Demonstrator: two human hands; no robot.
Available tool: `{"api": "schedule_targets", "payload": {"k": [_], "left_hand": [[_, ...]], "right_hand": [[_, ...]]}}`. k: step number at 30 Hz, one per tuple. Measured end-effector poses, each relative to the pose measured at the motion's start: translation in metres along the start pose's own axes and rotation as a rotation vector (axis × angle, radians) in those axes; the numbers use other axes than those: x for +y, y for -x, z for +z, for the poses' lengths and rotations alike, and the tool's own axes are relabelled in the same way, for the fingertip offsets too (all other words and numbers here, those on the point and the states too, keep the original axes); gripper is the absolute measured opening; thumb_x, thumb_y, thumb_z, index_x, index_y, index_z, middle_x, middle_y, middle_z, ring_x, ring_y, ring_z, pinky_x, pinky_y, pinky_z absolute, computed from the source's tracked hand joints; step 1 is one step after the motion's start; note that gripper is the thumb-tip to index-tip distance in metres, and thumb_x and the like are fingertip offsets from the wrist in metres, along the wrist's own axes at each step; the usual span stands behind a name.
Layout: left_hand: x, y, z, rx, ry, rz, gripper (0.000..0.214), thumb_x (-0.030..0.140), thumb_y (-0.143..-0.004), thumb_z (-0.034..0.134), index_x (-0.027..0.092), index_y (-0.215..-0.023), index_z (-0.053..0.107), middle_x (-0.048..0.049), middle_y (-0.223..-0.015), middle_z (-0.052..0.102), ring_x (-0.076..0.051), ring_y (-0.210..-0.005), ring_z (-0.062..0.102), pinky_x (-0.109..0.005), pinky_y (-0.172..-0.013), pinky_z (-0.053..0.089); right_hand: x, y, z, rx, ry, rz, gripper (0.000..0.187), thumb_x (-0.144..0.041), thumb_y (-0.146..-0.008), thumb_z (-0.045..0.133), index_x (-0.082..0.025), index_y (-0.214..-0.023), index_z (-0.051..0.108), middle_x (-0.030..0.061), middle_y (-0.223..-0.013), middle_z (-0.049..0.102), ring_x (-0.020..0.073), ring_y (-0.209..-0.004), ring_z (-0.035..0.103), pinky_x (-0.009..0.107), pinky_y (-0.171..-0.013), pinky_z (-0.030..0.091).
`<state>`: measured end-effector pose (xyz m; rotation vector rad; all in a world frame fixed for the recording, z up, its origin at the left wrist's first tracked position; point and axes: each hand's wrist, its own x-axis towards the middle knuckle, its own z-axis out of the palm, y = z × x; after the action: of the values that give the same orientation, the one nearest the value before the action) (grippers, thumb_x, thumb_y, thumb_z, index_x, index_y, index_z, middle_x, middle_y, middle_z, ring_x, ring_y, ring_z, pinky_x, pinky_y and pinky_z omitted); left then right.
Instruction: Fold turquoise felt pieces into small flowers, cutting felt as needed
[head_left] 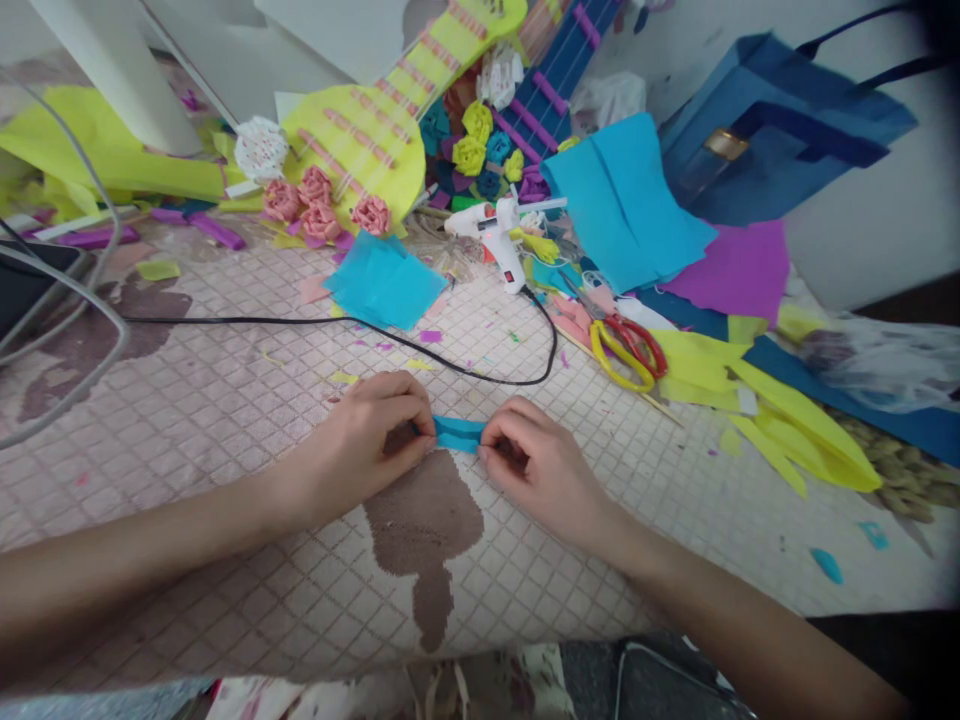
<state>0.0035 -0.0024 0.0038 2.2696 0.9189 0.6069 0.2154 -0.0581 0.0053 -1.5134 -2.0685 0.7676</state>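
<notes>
A narrow folded strip of blue paper (459,433) stretches between my two hands, just above the table. My left hand (379,430) pinches its left end between thumb and fingers. At the other end my right hand (529,450) grips it the same way. Both ends are hidden under the fingertips. Beyond the hands lies a stack of blue paper squares (386,282). Farther back, a white glue gun (496,240) rests on the table, its black cord curving round in front of the stack. Scissors with yellow and red handles (626,350) lie to the right.
At the back lean a yellow guitar-shaped piece (367,140) with pink paper roses (315,200) and a blue one (551,95). Blue sheets (626,200), yellow scraps (757,400) and a blue bag (772,130) are on the right. Grey cables (112,300) loop at the left.
</notes>
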Motion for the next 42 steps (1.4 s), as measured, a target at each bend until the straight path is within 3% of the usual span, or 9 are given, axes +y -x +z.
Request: {"api": "schedule_targets", "payload": {"k": [23, 30, 42], "left_hand": [[-0.0012, 0.001, 0.0027, -0.014, -0.058, -0.002, 0.008, 0.01, -0.079, 0.054, 0.016, -0.074, 0.056, -0.0037, -0.086, 0.055, -0.018, -0.083, 0.053, -0.033, -0.076, 0.043], [-0.0007, 0.0016, 0.0048, -0.021, -0.09, 0.012, 0.01, 0.019, -0.085, 0.053, 0.017, -0.075, 0.053, -0.0046, -0.087, 0.056, -0.019, -0.084, 0.051, -0.033, -0.075, 0.043], [0.0002, -0.0012, 0.0054, -0.02, -0.104, -0.011, 0.009, 0.011, -0.079, 0.055, 0.017, -0.073, 0.054, -0.003, -0.084, 0.054, -0.019, -0.084, 0.051, -0.034, -0.076, 0.04]], "right_hand": [[-0.0005, -0.0033, 0.0019, 0.012, 0.017, 0.032, 0.013, -0.009, -0.079, 0.054, -0.018, -0.071, 0.049, -0.0015, -0.078, 0.048, 0.0088, -0.064, 0.048, 0.023, -0.059, 0.037], [0.0001, -0.0035, 0.0021, 0.029, 0.025, 0.038, 0.013, -0.008, -0.077, 0.055, -0.018, -0.07, 0.05, -0.0015, -0.076, 0.049, 0.009, -0.063, 0.048, 0.023, -0.057, 0.037], [-0.0017, -0.0062, 0.0021, 0.056, 0.033, 0.037, 0.015, -0.008, -0.074, 0.057, -0.018, -0.066, 0.049, -0.0022, -0.072, 0.05, 0.0084, -0.059, 0.046, 0.023, -0.055, 0.036]]}}
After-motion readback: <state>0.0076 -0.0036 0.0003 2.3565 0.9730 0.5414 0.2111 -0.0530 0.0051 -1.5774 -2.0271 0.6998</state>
